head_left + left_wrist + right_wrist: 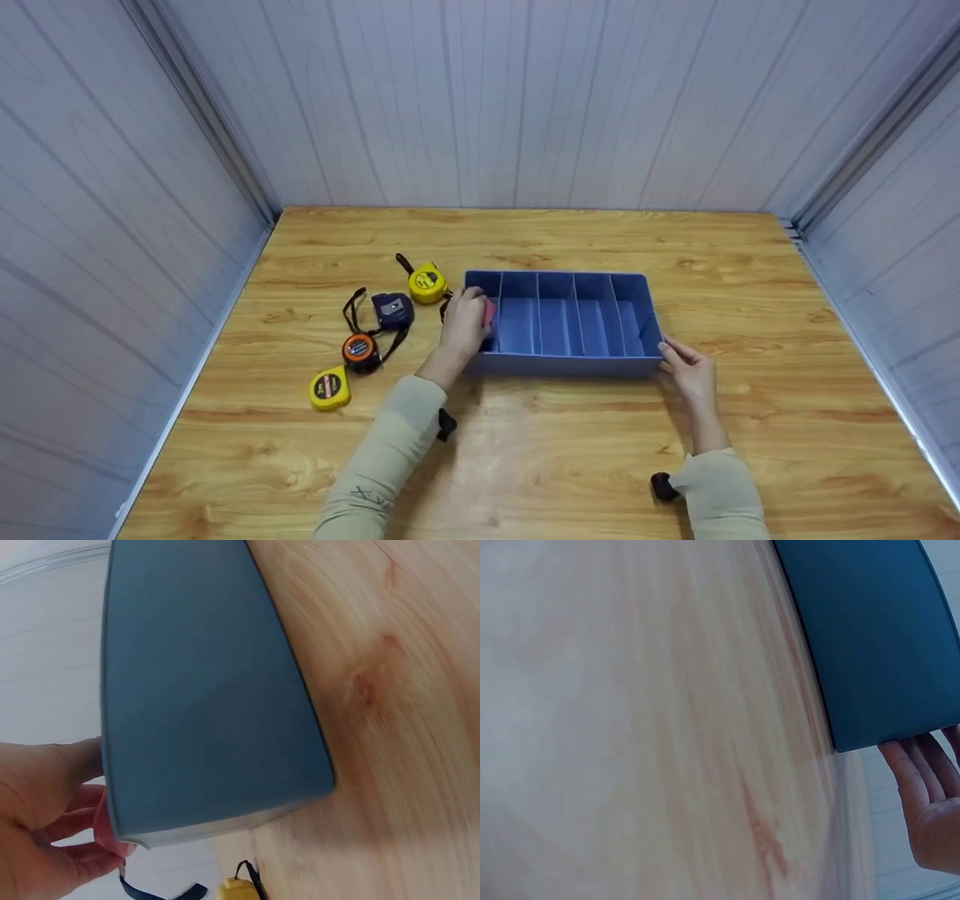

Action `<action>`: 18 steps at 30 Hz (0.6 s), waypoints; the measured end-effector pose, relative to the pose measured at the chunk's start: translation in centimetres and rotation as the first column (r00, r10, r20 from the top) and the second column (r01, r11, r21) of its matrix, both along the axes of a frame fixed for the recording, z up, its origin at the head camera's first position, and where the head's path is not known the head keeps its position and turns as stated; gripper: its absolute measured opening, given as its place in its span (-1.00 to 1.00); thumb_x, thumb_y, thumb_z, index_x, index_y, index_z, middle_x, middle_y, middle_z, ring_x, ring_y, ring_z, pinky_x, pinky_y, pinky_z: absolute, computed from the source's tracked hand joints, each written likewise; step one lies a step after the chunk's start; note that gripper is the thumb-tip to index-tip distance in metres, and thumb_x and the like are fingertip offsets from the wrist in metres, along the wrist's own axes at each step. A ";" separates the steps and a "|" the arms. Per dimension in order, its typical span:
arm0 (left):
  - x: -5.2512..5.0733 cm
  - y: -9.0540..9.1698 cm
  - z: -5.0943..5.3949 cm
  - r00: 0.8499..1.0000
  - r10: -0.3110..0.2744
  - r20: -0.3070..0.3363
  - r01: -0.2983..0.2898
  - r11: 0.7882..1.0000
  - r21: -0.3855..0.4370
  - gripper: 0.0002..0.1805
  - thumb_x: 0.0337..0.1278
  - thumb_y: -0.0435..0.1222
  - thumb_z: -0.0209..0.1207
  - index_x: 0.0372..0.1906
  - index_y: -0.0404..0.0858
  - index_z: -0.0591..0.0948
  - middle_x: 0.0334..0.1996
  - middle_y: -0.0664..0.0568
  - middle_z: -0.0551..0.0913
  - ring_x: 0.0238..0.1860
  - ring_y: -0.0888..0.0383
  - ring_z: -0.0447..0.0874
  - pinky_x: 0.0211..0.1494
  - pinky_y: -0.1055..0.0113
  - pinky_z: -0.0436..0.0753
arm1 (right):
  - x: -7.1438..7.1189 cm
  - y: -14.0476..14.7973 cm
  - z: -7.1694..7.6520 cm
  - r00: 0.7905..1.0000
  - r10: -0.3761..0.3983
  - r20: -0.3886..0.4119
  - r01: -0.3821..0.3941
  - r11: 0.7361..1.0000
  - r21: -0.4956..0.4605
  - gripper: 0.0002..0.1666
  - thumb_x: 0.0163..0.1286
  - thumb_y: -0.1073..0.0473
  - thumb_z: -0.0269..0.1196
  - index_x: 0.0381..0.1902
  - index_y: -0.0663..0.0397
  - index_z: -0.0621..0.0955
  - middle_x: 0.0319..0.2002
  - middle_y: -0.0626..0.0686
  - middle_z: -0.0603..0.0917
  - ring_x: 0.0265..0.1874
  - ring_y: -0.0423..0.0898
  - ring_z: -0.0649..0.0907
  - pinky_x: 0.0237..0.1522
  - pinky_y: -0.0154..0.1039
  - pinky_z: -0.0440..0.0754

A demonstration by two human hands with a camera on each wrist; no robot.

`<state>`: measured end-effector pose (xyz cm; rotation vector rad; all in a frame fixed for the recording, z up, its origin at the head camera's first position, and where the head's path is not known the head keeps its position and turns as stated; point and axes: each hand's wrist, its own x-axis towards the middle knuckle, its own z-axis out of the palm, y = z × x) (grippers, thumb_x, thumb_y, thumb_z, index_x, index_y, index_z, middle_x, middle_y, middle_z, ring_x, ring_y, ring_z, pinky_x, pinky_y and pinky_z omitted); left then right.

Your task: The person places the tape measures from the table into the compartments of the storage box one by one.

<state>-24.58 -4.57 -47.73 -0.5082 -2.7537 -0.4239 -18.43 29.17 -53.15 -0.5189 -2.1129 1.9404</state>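
My left hand (465, 319) grips a red tape measure (489, 312) at the leftmost compartment of a blue divided box (562, 366). In the left wrist view, fingers curl round the red tape measure (109, 829) at the box's rim, and its dark strap (161, 894) hangs out past the box's left end. Most of its body is hidden. At the opposite end, my right hand (691, 375) touches the box near its front right corner. The right wrist view has its fairly straight fingers (911, 772) against the end wall.
Left of the box lie a yellow tape measure (427, 285), a dark blue one (393, 310), an orange-and-black one (361, 352) and another yellow one (330, 388). Some have black straps. White panel walls (480, 105) border the wooden table (540, 457).
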 end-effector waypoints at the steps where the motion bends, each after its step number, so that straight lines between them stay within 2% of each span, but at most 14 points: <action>1: -0.1 -0.1 -0.1 1.000 -0.013 -0.004 0.013 1.000 0.004 -0.81 -0.39 -0.39 0.33 -0.50 -0.34 0.61 -0.18 -0.14 0.56 -0.14 -0.11 0.46 -0.04 0.15 0.45 | 0.0 -0.1 0.2 1.000 0.001 0.013 -0.001 1.000 -0.003 -0.51 0.14 0.21 0.25 -0.01 0.39 0.49 -0.41 -0.27 0.59 -0.36 -0.33 0.60 -0.29 -0.34 0.57; 4: -0.3 -0.2 -0.3 0.999 -0.048 0.005 0.048 0.999 0.007 -0.81 -0.39 -0.40 0.33 -0.48 -0.36 0.61 -0.21 -0.14 0.57 -0.12 -0.09 0.46 -0.02 0.17 0.44 | 0.0 -0.1 0.3 1.000 -0.002 0.031 0.002 1.000 -0.001 -0.50 0.15 0.23 0.24 0.02 0.40 0.46 -0.39 -0.26 0.59 -0.36 -0.34 0.60 -0.27 -0.33 0.56; 7: -0.4 -0.3 -0.4 0.997 -0.072 0.038 0.072 0.997 0.005 -0.65 -0.37 -0.37 0.35 -0.30 -0.42 0.62 -0.18 -0.14 0.57 -0.10 -0.07 0.46 0.00 0.20 0.44 | -0.1 -0.1 0.1 1.000 -0.004 0.024 0.003 1.000 0.018 -0.49 0.14 0.22 0.26 0.01 0.41 0.46 -0.40 -0.28 0.58 -0.37 -0.35 0.59 -0.27 -0.33 0.56; 10: -0.6 -0.5 -0.5 0.991 -0.104 0.080 0.103 0.995 0.017 -0.58 -0.35 -0.36 0.36 -0.21 -0.45 0.60 -0.14 -0.14 0.56 -0.05 -0.04 0.45 0.04 0.23 0.42 | -0.1 0.0 -0.1 1.000 -0.002 0.004 0.002 1.000 0.026 -0.49 0.13 0.21 0.26 0.00 0.41 0.47 -0.43 -0.33 0.58 -0.37 -0.39 0.58 -0.28 -0.35 0.56; 13: -0.8 -0.8 -0.8 0.984 -0.154 0.093 0.150 0.988 0.047 -0.66 -0.33 -0.39 0.36 -0.29 -0.43 0.61 -0.14 -0.15 0.56 -0.03 -0.02 0.45 0.05 0.25 0.42 | 0.0 0.0 -0.1 1.000 -0.001 -0.017 0.001 1.000 0.007 -0.53 0.13 0.20 0.26 -0.03 0.37 0.51 -0.43 -0.33 0.59 -0.37 -0.41 0.58 -0.30 -0.40 0.55; 16: -1.0 -1.0 -1.1 0.975 -0.208 0.073 0.204 0.977 0.059 -0.81 -0.34 -0.43 0.34 -0.45 -0.35 0.62 -0.21 -0.13 0.57 -0.07 0.00 0.47 0.02 0.26 0.43 | 0.2 0.0 0.0 1.000 0.000 -0.030 0.000 1.000 -0.003 -0.55 0.13 0.18 0.27 -0.05 0.35 0.54 -0.42 -0.31 0.60 -0.37 -0.43 0.58 -0.31 -0.41 0.55; 18: -1.0 -1.0 -1.3 0.971 -0.226 0.074 0.223 0.973 0.052 -0.85 -0.32 -0.43 0.33 -0.50 -0.30 0.60 -0.28 -0.10 0.57 -0.11 0.01 0.47 -0.01 0.26 0.44 | 0.1 0.0 -0.2 0.999 0.003 -0.037 -0.003 1.000 0.005 -0.55 0.13 0.16 0.27 -0.06 0.34 0.55 -0.41 -0.29 0.60 -0.38 -0.42 0.58 -0.32 -0.41 0.55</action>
